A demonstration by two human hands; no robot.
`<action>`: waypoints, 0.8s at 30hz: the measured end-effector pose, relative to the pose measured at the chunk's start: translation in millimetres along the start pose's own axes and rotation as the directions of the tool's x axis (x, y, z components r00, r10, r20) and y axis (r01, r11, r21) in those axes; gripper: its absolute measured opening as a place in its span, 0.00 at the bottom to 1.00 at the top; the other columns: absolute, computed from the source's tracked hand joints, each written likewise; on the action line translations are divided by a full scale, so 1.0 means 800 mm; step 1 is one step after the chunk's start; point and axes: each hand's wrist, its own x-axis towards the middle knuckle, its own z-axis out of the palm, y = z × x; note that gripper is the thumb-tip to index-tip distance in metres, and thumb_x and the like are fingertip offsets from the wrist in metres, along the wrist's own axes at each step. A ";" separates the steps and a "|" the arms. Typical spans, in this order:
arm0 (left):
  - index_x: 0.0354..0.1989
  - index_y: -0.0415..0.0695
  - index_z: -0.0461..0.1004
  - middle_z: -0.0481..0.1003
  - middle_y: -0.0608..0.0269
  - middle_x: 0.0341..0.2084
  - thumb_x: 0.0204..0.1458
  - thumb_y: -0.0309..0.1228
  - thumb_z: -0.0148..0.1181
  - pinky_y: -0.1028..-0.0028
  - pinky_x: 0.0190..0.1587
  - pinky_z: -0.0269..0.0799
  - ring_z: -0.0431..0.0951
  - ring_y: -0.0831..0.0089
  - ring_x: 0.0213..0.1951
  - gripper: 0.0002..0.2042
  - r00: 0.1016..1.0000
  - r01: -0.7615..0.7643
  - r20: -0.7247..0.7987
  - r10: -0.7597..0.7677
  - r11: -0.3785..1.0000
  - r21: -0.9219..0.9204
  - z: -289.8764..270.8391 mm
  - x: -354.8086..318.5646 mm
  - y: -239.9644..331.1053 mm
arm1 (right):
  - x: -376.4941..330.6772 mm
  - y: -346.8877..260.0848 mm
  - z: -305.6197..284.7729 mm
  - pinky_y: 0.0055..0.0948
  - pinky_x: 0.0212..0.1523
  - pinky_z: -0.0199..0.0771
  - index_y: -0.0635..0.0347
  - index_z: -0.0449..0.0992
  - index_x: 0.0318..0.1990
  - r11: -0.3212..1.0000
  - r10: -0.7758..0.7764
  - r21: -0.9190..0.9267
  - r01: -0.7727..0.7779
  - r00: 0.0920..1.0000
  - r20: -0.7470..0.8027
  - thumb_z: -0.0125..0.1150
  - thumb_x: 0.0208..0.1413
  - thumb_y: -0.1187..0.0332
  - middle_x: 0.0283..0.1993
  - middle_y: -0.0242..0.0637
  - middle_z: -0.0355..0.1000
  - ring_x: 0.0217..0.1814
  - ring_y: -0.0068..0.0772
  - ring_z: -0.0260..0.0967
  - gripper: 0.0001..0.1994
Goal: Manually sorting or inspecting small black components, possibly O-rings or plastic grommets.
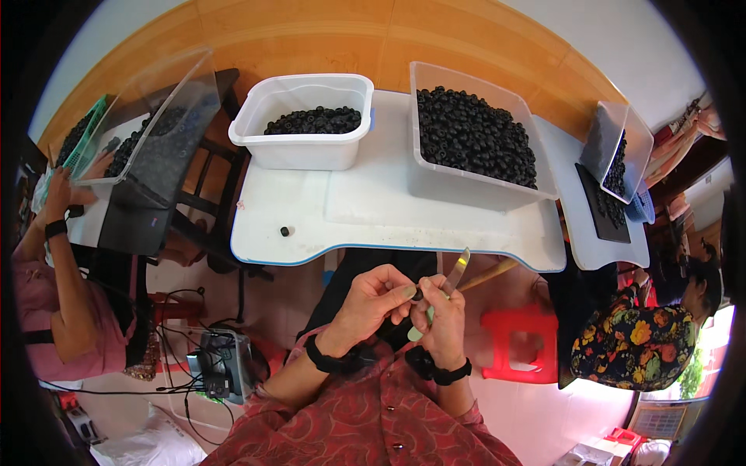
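Below the table (388, 225) edge, the left hand (371, 299) pinches a small black ring (417, 294) at its fingertips. Just right, touching it, the right hand (444, 318) is closed on a blade (457, 270), long axis pointing up-right from the ring.

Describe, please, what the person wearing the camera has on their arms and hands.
Both hands, left hand and right hand, are bare, with no gloves. Each wrist carries a black band like a strap or watch. The sleeves are dark red with a fine pattern, pushed up the forearms.
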 end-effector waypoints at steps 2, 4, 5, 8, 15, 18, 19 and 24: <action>0.34 0.38 0.73 0.74 0.64 0.22 0.57 0.26 0.58 0.83 0.22 0.67 0.72 0.82 0.21 0.04 1.000 0.012 -0.007 -0.012 0.997 0.082 0.004 0.003 0.019 | 0.005 0.003 -0.001 0.17 0.11 0.48 0.58 0.69 0.29 0.999 0.024 0.038 -0.025 1.000 0.009 0.56 0.62 0.66 0.19 0.27 0.61 0.11 0.17 0.54 0.10; 0.34 0.38 0.73 0.74 0.64 0.21 0.56 0.25 0.59 0.82 0.22 0.67 0.72 0.81 0.20 0.04 0.999 0.008 -0.037 -0.002 0.983 0.185 0.006 0.011 0.042 | 0.009 0.008 -0.002 0.17 0.11 0.48 0.59 0.69 0.29 1.000 0.008 0.020 -0.009 1.000 0.017 0.56 0.62 0.66 0.19 0.27 0.60 0.11 0.17 0.53 0.10; 0.34 0.37 0.73 0.74 0.64 0.21 0.55 0.26 0.60 0.82 0.22 0.67 0.71 0.81 0.20 0.05 0.994 -0.048 -0.084 0.066 0.979 0.197 -0.001 0.021 0.049 | 0.010 0.011 -0.001 0.17 0.11 0.48 0.61 0.69 0.30 1.000 -0.011 0.001 0.011 1.000 0.023 0.56 0.62 0.66 0.19 0.27 0.60 0.11 0.17 0.53 0.10; 0.33 0.37 0.73 0.74 0.63 0.21 0.55 0.28 0.61 0.81 0.22 0.67 0.71 0.81 0.20 0.07 0.936 -0.168 -0.253 0.243 0.944 0.282 -0.004 0.055 0.110 | 0.011 0.015 -0.007 0.18 0.11 0.47 0.60 0.69 0.30 1.000 0.014 -0.022 -0.014 1.000 -0.009 0.54 0.63 0.66 0.19 0.27 0.59 0.11 0.16 0.52 0.10; 0.37 0.34 0.74 0.74 0.62 0.22 0.56 0.29 0.59 0.80 0.26 0.71 0.74 0.79 0.23 0.09 0.724 -0.435 -0.390 0.569 0.815 0.382 -0.044 0.160 0.211 | 0.011 0.019 -0.017 0.16 0.12 0.47 0.60 0.69 0.30 1.000 0.006 -0.012 -0.007 0.999 -0.034 0.56 0.62 0.65 0.18 0.26 0.61 0.12 0.15 0.53 0.10; 0.40 0.32 0.75 0.76 0.61 0.23 0.56 0.29 0.58 0.80 0.29 0.74 0.76 0.78 0.24 0.11 0.683 -0.417 -0.367 0.631 0.750 0.512 -0.026 0.175 0.205 | 0.013 0.024 -0.023 0.16 0.12 0.47 0.58 0.69 0.30 0.999 0.010 -0.032 -0.011 0.999 -0.048 0.57 0.62 0.65 0.18 0.26 0.62 0.12 0.15 0.54 0.10; 0.42 0.32 0.76 0.76 0.61 0.24 0.56 0.28 0.57 0.80 0.30 0.75 0.77 0.78 0.25 0.11 0.687 -0.400 -0.301 0.662 0.690 0.604 -0.014 0.181 0.199 | 0.015 0.025 -0.024 0.16 0.12 0.47 0.57 0.69 0.30 0.999 0.014 -0.040 -0.016 0.999 -0.052 0.57 0.62 0.64 0.18 0.26 0.62 0.12 0.15 0.54 0.10; 0.35 0.43 0.81 0.79 0.61 0.30 0.50 0.28 0.60 0.71 0.30 0.72 0.78 0.66 0.28 0.07 0.788 -0.349 0.277 0.549 0.028 0.937 0.035 0.225 0.153 | 0.021 0.031 -0.030 0.16 0.12 0.47 0.57 0.68 0.30 0.998 0.036 -0.058 -0.039 0.998 -0.048 0.58 0.61 0.64 0.18 0.25 0.62 0.12 0.15 0.55 0.10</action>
